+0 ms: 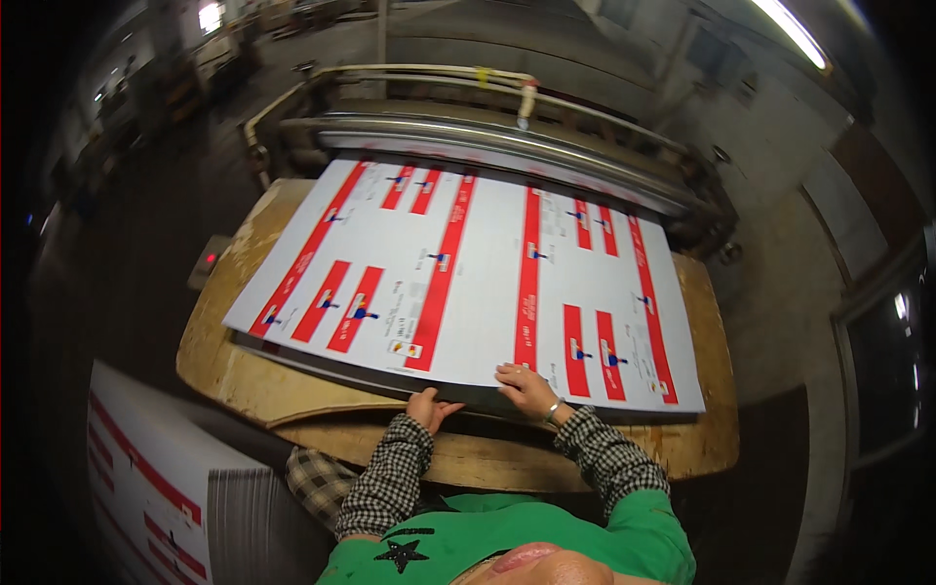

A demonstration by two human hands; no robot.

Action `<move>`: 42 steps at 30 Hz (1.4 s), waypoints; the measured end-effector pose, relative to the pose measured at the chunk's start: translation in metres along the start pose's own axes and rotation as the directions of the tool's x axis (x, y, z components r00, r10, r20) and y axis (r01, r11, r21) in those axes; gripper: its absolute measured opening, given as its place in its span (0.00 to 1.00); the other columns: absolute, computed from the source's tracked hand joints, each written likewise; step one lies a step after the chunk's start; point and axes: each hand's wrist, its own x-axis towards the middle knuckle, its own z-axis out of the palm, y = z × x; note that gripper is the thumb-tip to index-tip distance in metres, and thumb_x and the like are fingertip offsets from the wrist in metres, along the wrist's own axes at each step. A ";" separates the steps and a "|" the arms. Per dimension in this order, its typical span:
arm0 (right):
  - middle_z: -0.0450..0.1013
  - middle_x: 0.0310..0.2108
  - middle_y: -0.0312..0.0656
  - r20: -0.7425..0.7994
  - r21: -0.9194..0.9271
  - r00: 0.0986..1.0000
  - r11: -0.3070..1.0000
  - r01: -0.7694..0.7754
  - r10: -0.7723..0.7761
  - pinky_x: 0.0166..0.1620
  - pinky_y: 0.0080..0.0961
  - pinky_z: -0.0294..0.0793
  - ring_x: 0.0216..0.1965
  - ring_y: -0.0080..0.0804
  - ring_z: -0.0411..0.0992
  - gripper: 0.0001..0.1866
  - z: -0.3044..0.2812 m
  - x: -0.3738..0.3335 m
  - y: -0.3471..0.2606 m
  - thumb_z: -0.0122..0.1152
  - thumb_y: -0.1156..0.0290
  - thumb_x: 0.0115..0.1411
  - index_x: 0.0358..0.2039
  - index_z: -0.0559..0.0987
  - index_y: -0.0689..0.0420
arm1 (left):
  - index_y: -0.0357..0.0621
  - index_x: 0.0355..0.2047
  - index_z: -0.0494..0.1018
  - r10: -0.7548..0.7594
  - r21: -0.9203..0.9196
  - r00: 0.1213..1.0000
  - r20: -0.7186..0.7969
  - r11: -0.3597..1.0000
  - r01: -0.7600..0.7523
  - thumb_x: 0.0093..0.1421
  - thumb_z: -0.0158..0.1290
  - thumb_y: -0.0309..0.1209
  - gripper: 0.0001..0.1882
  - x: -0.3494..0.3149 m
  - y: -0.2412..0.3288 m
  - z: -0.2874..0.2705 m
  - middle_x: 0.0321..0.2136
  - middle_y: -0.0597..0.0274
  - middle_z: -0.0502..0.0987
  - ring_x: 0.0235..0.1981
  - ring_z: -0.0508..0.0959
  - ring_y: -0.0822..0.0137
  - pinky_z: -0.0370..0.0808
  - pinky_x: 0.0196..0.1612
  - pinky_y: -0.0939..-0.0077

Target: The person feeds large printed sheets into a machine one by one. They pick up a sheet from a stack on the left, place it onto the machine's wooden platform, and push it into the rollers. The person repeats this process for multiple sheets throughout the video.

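A large white printed sheet [487,283] with red bands and small blue marks lies on the wooden table [224,380]. Its far edge meets a metal roller [468,136]. Below the sheet's near edge shows a dark layered edge, perhaps a stack. Just right of the middle, my right hand [529,392] grips that near edge, its fingertips on the top face and a bracelet at the wrist. My left hand [429,409] is at the same edge, a little to the left, with thumb and fingers apart. Some of its fingers are hidden from view.
A tall stack of similar printed sheets [244,517] stands low on the left. The roller machine with its pale pipe frame [429,73] spans the far side of the table. A red light [211,258] glows on a small box to the left. A wall [751,166] rises on the right.
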 end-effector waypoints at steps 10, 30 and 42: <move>0.70 0.44 0.53 0.008 -0.339 0.977 0.920 -0.197 0.212 0.54 0.34 0.63 0.49 0.48 0.66 0.26 0.001 0.102 0.037 0.62 0.58 0.47 0.42 0.74 0.63 | 0.26 0.49 0.59 0.132 0.132 0.983 -0.131 0.985 -0.115 0.62 0.45 0.29 0.19 -0.007 -0.019 -0.002 0.42 0.44 0.71 0.40 0.76 0.49 0.78 0.40 0.57; 0.70 0.24 0.49 -0.009 -0.153 0.982 0.971 0.185 -0.189 0.32 0.35 0.70 0.28 0.47 0.70 0.08 -0.033 0.042 -0.067 0.51 0.70 0.49 0.27 0.73 0.60 | 0.21 0.39 0.64 -0.024 0.105 0.960 -0.277 0.993 0.056 0.58 0.40 0.25 0.14 0.015 -0.033 -0.050 0.41 0.38 0.70 0.42 0.75 0.52 0.74 0.45 0.57; 0.70 0.48 0.50 0.259 -0.217 0.966 0.973 0.077 -0.019 0.54 0.32 0.64 0.52 0.43 0.65 0.22 0.042 0.055 0.018 0.58 0.62 0.46 0.41 0.77 0.59 | 0.23 0.47 0.56 0.083 0.105 0.996 -0.036 0.991 -0.079 0.63 0.38 0.29 0.18 -0.004 -0.019 -0.021 0.44 0.39 0.67 0.45 0.73 0.45 0.75 0.46 0.53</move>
